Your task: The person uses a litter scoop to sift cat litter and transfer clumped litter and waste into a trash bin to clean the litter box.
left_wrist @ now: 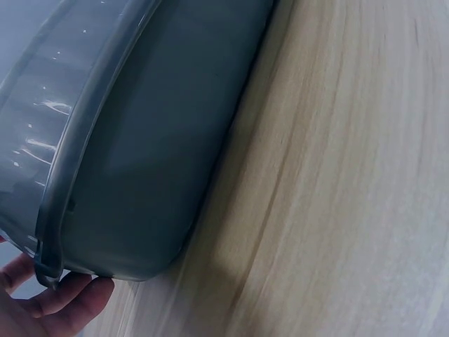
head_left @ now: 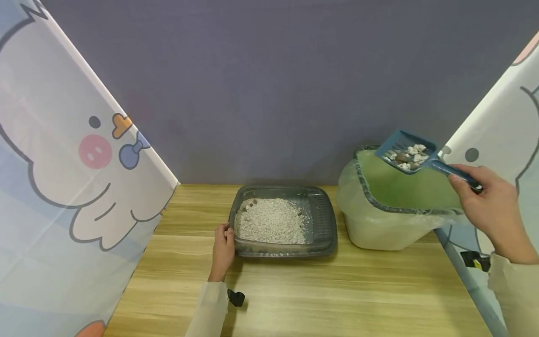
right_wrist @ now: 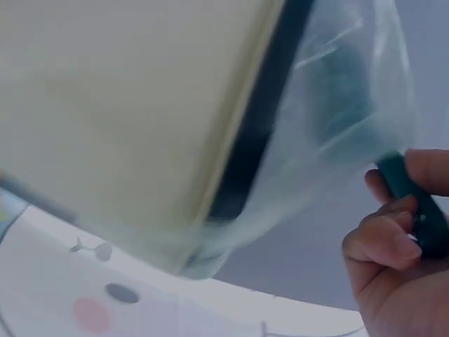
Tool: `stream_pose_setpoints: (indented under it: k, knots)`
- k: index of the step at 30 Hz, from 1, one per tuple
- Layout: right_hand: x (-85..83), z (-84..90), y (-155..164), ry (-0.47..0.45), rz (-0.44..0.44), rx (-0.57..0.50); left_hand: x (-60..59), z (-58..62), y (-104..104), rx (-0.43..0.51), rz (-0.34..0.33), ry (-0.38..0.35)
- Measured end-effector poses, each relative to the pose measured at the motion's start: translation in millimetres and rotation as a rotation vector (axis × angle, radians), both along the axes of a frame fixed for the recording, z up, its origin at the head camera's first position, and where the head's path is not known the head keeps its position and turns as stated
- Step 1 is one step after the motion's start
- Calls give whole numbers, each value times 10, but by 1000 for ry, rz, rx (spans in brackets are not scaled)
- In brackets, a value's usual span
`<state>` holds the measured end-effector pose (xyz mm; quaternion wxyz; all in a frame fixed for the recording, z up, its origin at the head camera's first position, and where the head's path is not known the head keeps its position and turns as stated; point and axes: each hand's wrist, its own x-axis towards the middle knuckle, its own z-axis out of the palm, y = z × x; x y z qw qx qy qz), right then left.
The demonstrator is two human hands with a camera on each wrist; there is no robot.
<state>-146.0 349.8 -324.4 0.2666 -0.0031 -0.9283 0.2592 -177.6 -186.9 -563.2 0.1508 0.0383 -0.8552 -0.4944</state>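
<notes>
A grey litter box (head_left: pixel 324 224) filled with pale litter (head_left: pixel 271 222) sits on the wooden table. At its left side my left hand (head_left: pixel 223 248) grips the rim, and in the left wrist view the fingers (left_wrist: pixel 81 305) curl under the lip. Several small brown lumps (head_left: pixel 251 204) lie in the litter's back left part. My right hand (head_left: pixel 490 203) holds a blue litter scoop (head_left: pixel 435 163) by its handle, with white and brown clumps (head_left: pixel 406 157) in its pan. The scoop hangs over the opening of a lined trash bin (head_left: pixel 383 229).
A translucent bag (head_left: pixel 349 192) is folded over the bin's dark rim. The bin stands on the table, right of the litter box. A grey wall (head_left: pixel 261 93) rises behind, and cartoon-printed panels (head_left: pixel 50 140) flank both sides. The table (head_left: pixel 337 299) stretches in front.
</notes>
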Motion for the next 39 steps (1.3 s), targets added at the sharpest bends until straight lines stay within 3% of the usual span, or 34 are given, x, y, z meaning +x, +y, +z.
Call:
stream_pose_setpoints:
  k: [8,11,16,24,29,34,39]
  knots:
    - [26,-219,213,50,33,170,-8,-7,-2,-21,16,-6]
    - [25,-263,241,61,17,185,2,-14,5,-14,7,-9]
    - [45,-276,224,106,-37,132,11,-19,10,-2,6,-12]
    - [48,-335,165,372,-59,81,6,1,5,15,-14,-12]
    - [44,-320,54,391,-107,-40,0,-1,0,23,-22,-1]
    - [74,-249,-277,441,-4,-186,-5,-1,-8,17,-17,12]
    - [73,-228,-754,418,172,-206,-21,-8,-3,26,-22,17]
